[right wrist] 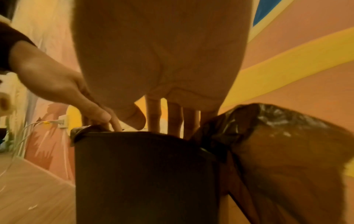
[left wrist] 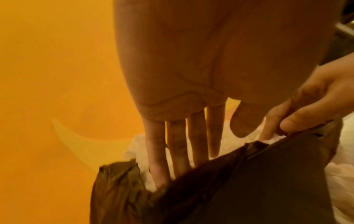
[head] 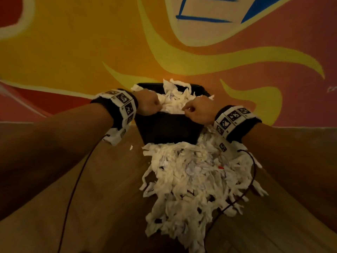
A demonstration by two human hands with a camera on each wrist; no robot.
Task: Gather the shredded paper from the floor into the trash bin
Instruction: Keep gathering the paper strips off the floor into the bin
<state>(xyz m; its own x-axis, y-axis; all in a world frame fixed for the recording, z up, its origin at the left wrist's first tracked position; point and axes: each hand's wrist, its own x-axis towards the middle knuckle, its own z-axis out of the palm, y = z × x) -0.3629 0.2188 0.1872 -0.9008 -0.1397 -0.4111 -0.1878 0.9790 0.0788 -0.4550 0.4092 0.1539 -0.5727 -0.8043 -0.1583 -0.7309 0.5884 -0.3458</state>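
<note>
The trash bin (head: 169,128) by the far wall is heaped with shredded paper (head: 175,103), where the left hand (head: 148,103) and right hand (head: 199,111) press flat-fingered (holding nothing), but a big pile (head: 191,189) still lies on the near floor (head: 100,179).

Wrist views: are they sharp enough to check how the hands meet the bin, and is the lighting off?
Head view: dim warm orange cast, forearms in shadow, paper readable. Left wrist: soft, left hand blurred close up. Right wrist: right hand blurred, glare on the bin liner; fingers at the bin rim.
</note>
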